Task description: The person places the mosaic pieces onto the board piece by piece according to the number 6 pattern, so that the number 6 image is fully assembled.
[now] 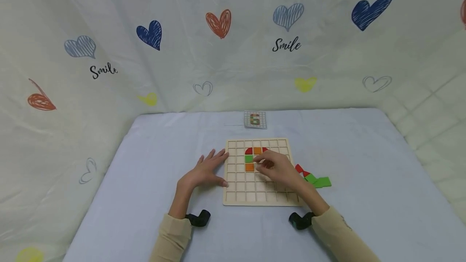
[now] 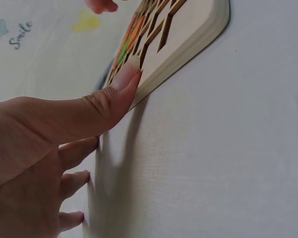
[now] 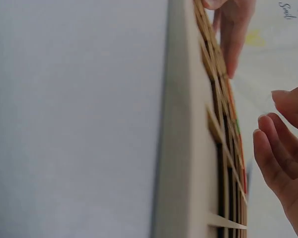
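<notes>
Place: screened-off spot, bldg type unclear
Curtain (image 1: 247,64): back + sides, wht, hearts (image 1: 219,23), "Smile" txt (image 1: 286,44)
Bench (image 1: 120,221): wht cloth (image 1: 364,197) on

Wrist views low beside board (image 1: 251,186)

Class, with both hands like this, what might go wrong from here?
The right hand, close above the pale wooden grid board, might nudge the lower orange square tile.
The loose red and green tiles beside the right forearm could get brushed away.
The left hand touches the board's edge, so a push might shift it.
</notes>
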Motion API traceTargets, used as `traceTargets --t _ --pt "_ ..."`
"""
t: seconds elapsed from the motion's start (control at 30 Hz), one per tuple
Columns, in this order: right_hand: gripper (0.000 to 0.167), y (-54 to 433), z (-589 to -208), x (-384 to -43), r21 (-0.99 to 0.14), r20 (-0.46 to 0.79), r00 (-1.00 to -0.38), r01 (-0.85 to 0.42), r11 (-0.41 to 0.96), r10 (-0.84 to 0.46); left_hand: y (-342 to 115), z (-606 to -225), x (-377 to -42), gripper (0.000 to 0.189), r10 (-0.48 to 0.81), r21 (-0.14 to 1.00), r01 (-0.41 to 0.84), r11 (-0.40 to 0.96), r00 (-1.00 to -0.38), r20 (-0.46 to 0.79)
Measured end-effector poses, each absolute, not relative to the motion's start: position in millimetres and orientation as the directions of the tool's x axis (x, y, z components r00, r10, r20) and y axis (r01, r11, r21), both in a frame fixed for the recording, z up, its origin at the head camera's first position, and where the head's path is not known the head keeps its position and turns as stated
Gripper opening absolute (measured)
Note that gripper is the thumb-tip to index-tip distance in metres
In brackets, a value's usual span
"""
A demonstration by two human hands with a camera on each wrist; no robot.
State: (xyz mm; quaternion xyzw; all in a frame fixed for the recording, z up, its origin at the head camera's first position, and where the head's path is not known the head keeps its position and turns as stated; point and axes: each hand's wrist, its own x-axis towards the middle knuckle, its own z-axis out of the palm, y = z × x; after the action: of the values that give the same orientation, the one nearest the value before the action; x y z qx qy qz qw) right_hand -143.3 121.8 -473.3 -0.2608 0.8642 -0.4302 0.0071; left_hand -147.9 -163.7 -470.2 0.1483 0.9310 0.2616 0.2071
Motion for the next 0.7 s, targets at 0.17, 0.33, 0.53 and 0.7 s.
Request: traceTargets --t 0.17,0.33,0.53,0.7 --pt "0.023 134 -468 -139 -0.759 0.220 -0.879 -0.426 0.492 -0.423 -162 -473 -147 0.102 0.382 0.550 0.162 0.819 -0.869 -0.314" --pt "0.020 149 -461 -136 -0.766 0.219 -0.906 -0.389 0.511 -0.361 -161 -473 -146 0.102 0.386 0.548 0.167 0.820 -0.868 -0.313" --pt "0.020 167 -451 -138 -0.764 0.211 -0.923 -0.361 0.536 -0.321 -161 -473 -147 0.102 0.386 0.549 0.165 0.819 -0.867 -0.315" --pt "0.023 188 -443 -142 -0.741 0.140 -0.937 -0.314 0.593 -0.321 -162 -472 -149 0.103 0.384 0.539 0.169 0.825 -0.868 -0.316"
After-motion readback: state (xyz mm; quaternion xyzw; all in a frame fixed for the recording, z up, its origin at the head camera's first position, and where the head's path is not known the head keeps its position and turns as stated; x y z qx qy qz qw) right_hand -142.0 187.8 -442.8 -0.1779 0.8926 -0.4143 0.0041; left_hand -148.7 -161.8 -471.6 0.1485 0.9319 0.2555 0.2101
